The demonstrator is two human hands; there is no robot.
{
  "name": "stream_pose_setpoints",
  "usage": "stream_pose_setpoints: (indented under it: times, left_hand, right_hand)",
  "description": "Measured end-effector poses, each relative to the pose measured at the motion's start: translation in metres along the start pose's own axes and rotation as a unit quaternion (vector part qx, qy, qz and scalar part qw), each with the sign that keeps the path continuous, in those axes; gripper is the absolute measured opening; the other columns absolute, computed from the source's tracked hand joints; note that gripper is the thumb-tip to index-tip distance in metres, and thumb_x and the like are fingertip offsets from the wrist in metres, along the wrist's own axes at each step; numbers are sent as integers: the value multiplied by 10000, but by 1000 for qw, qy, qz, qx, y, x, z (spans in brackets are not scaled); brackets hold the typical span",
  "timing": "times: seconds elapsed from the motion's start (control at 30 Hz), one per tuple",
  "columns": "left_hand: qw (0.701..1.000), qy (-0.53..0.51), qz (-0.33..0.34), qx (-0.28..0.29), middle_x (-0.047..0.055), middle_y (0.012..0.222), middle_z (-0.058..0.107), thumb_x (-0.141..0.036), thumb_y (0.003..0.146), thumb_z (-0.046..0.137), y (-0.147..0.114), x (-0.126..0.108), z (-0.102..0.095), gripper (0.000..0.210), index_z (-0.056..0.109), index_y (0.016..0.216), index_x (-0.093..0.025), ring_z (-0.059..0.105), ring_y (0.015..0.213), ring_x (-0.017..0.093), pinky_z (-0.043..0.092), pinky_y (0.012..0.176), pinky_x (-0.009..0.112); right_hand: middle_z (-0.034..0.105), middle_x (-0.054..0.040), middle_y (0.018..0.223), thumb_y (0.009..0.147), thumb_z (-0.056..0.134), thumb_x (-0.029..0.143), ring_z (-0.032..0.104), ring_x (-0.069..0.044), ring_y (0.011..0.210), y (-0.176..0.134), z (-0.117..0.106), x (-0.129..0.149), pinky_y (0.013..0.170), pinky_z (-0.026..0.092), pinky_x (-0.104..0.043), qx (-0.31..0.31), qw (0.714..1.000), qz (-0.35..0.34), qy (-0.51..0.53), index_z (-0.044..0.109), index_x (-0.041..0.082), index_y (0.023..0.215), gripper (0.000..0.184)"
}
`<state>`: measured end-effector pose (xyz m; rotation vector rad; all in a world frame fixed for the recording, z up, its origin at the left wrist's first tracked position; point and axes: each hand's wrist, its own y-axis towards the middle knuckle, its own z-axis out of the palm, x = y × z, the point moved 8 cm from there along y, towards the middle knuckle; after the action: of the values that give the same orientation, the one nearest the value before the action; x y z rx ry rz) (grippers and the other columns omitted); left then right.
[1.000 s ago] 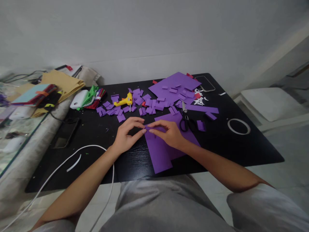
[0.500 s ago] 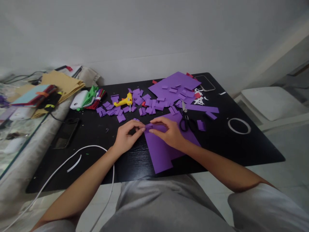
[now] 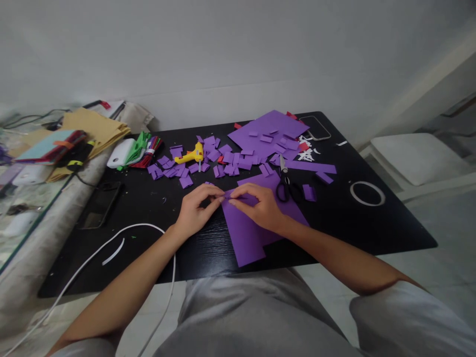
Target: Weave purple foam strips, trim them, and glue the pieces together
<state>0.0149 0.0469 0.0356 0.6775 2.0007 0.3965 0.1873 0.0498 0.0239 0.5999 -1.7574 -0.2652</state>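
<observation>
Between my two hands is a small folded piece of purple paper (image 3: 227, 195), mostly covered by fingertips. My left hand (image 3: 197, 207) pinches its left end between thumb and fingers. From the other side, my right hand (image 3: 258, 204) closes thumb and fingers on it too. Below them lies a sheet of purple paper (image 3: 243, 240), overlapping another purple sheet. Black-handled scissors (image 3: 285, 186) rest just beyond my right hand, blades pointing away. Many folded purple pieces (image 3: 186, 182) are scattered past my hands, with a yellow glue gun (image 3: 190, 155) among them.
A white cable (image 3: 111, 241) loops over the black table (image 3: 357, 233) near my left forearm. A phone (image 3: 101, 206) lies at the left, a tape ring (image 3: 367, 193) at the right. White paper scraps (image 3: 307, 153) and another purple sheet (image 3: 269, 124) are at the back.
My right fingertips have drawn slightly closer to my left ones, covering more of the folded purple piece. My left hand stays nearly still; the other things lie as before.
</observation>
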Motion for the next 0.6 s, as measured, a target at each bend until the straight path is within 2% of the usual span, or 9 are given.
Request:
stream_pose_setpoints:
  times: [0.17,0.4,0.5,0.6]
  left_hand:
    - [999,-17,-36,9,69,951,768,-289,931,719,-2,8,3,140,768,1022,-195,694,803,161,582,757,296]
    - [968,-186,-168,24,43,837,760,-388,881,776,-7,34,16,259,754,1019,-169,714,725,153,605,718,285]
    - [956,-226,-188,29,32,765,742,-400,870,789,-6,35,18,275,754,1003,-162,709,689,154,609,693,289]
    - [955,-222,-193,31,37,760,740,-416,883,775,-5,32,17,286,768,1013,-161,710,691,160,611,692,295]
  right_hand:
    - [771,-59,1001,867,778,313,734,-204,940,-2,8,-5,896,610,-360,29,996,42,75,739,227,924,111]
    - [745,-67,1104,878,754,305,728,-202,1045,-3,14,-9,976,604,-368,69,985,62,142,731,222,1084,223]
    - [737,-71,1154,867,768,323,732,-207,1067,-4,16,-11,997,605,-376,78,982,71,159,732,230,1118,270]
    - [745,-68,1151,864,768,312,728,-206,1082,-4,14,-13,997,606,-369,69,984,77,147,746,234,1105,254]
